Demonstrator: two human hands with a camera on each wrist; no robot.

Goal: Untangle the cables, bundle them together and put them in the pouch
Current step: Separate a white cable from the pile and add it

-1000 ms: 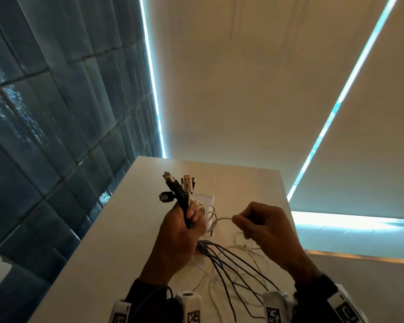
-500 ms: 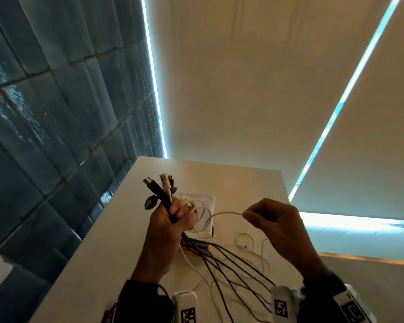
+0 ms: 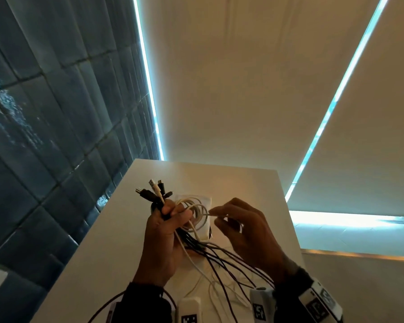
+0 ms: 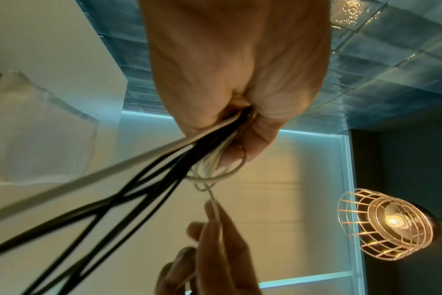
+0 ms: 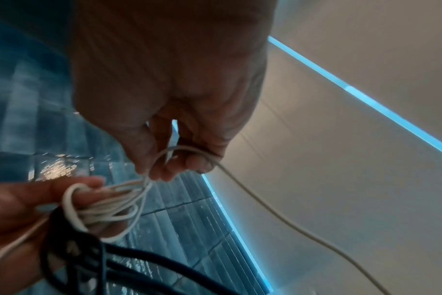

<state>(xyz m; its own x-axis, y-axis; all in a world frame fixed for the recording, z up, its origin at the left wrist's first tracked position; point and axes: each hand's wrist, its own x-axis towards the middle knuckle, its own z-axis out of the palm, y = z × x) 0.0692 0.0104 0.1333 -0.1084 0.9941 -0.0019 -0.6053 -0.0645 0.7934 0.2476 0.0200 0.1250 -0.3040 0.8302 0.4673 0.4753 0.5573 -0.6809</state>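
Left hand [image 3: 166, 231] raised over the worktop [image 3: 91, 264], fingers clamped round the cables [image 3: 196, 243], plugs [image 3: 154, 191] fanned above the fist. Right hand [image 3: 247, 234] just beside, fingers pinched together on a white cable [image 5: 253, 197]. Seen only from the head: pouch [image 3: 207, 200] flat on the worktop behind both hands. Only from the left wrist: caged lamp [image 4: 384, 225]. Only from the right wrist: white loops [image 5: 106, 211] wound round the left fingers [image 5: 71, 187].

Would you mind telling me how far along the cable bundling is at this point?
Done: the left hand grips the plug ends gathered together. In hand: the right hand pinches a thin white cable looped at that fist. Left: the black cables hang loose, and the pouch on the table holds nothing visible.
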